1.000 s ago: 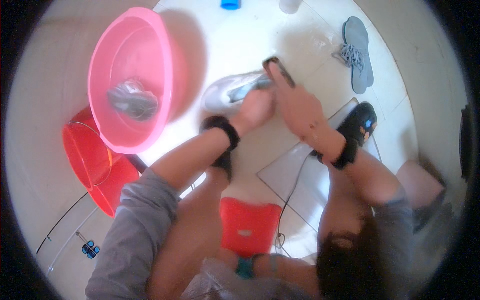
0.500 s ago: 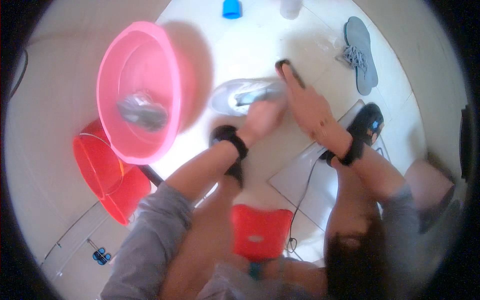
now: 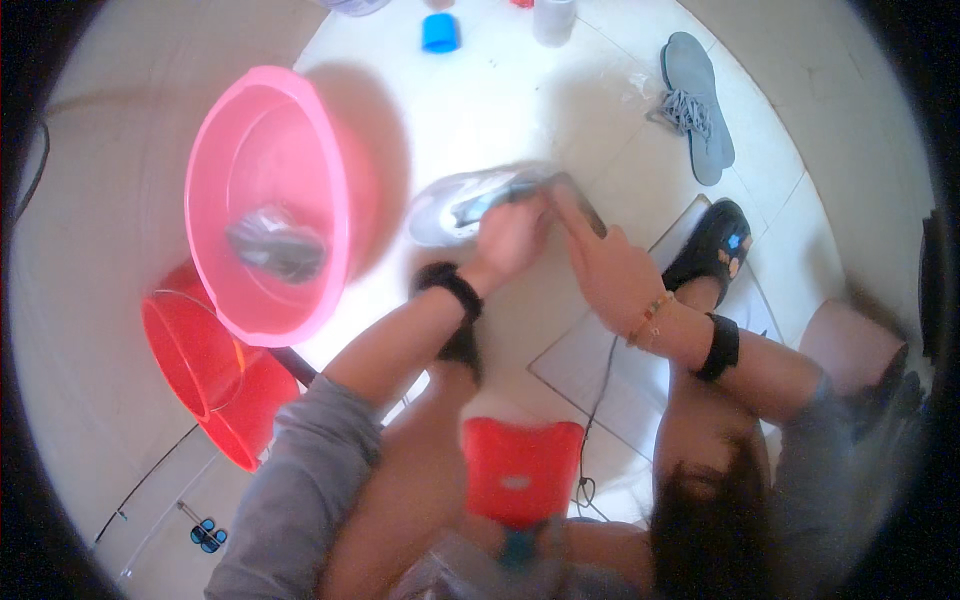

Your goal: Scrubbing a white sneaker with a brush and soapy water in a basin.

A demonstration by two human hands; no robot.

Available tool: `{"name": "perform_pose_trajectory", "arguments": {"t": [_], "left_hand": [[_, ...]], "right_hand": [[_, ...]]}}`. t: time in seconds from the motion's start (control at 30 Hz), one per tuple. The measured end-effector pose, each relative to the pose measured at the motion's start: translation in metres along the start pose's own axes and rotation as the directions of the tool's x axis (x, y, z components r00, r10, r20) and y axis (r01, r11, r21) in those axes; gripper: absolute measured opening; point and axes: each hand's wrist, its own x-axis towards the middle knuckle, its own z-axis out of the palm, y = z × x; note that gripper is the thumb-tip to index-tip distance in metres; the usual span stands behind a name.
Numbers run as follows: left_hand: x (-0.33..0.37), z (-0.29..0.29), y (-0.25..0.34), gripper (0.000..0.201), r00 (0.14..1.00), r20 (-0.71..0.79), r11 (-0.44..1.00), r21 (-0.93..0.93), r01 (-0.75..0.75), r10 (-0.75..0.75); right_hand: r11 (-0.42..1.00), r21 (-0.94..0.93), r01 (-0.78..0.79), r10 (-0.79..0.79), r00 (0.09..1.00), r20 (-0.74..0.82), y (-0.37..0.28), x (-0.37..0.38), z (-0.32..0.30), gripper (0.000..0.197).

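A light grey and white shoe (image 3: 440, 213) is just ahead of me, its toe pointing left. My left hand (image 3: 512, 240) is closed on its opening near the heel. In my right hand (image 3: 605, 262) is a dark, narrow brush-like tool (image 3: 583, 205), held against the heel end; its working side is hidden. Both hands are slightly blurred. To the left, a pink basin (image 3: 345, 230) contains a grey shoe (image 3: 275, 245). Grey insoles (image 3: 708, 155) lie at the far right with a bundle of grey laces (image 3: 687, 112) on them.
Red buckets (image 3: 180, 350) stand behind the basin's near edge. A blue cup-like piece (image 3: 440, 33) and a whitish container (image 3: 553, 22) stand at the far side. A red seat (image 3: 520, 470) is between my legs. A dark cable (image 3: 603, 390) crosses the floor near my right foot in its black clog (image 3: 715, 240).
The dark tool has shifted toward the shoe's heel and now meets it. My right hand has moved slightly left and down. The whole view has shifted a little.
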Motion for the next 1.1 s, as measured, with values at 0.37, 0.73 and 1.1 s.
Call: {"name": "perform_pose_trajectory", "arguments": {"t": [0.37, 0.73, 1.1], "left_hand": [[-0.008, 0.003, -0.001, 0.008, 0.998, -0.006, 0.996, 0.052, -0.067, 0.067], [-0.004, 0.000, 0.004, 0.004, 0.999, 0.005, 0.997, 0.064, -0.049, 0.049], [0.001, -0.002, 0.009, 0.013, 0.995, -0.009, 0.995, 0.027, -0.095, 0.095]], "right_hand": [[0.999, 0.039, 0.037, -0.035, 0.997, -0.070, 0.004, -0.009, -0.006, 0.056], [0.999, -0.037, 0.023, -0.022, 1.000, 0.008, 0.003, -0.015, -0.001, 0.060], [0.917, 0.397, 0.037, 0.131, 0.912, -0.388, 0.047, 0.048, -0.023, 0.053]]}}
